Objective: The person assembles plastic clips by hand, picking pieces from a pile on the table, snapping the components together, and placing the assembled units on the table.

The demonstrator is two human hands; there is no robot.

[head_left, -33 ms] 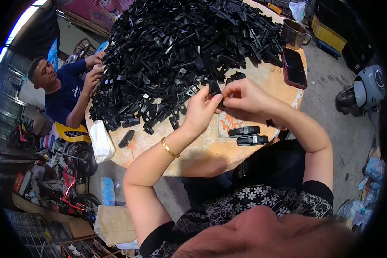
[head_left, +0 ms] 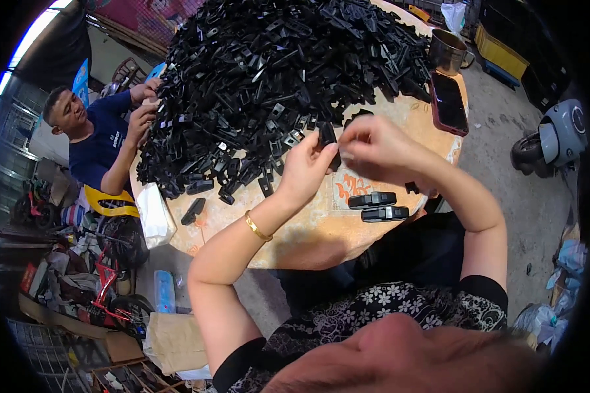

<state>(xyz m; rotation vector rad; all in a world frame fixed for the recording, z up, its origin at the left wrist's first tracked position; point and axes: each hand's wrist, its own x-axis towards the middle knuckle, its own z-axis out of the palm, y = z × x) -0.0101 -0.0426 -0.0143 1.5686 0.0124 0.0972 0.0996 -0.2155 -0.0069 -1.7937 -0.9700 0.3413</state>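
My left hand (head_left: 308,169) and my right hand (head_left: 380,149) meet above the round wooden table (head_left: 295,236). Both pinch one small black plastic part (head_left: 326,136) between their fingertips. A gold bracelet (head_left: 257,227) circles my left wrist. Just beyond my hands a big heap of black plastic parts (head_left: 275,72) covers most of the tabletop. Two joined black pieces (head_left: 377,206) lie side by side on the table below my right hand. A few loose parts (head_left: 193,211) lie at the heap's near left edge.
A phone in a red case (head_left: 449,101) and a metal mug (head_left: 447,52) sit at the table's right rim. Another person in a blue shirt (head_left: 98,141) handles parts at the far left. A white bag (head_left: 154,213) hangs there. A scooter (head_left: 557,137) stands on the right.
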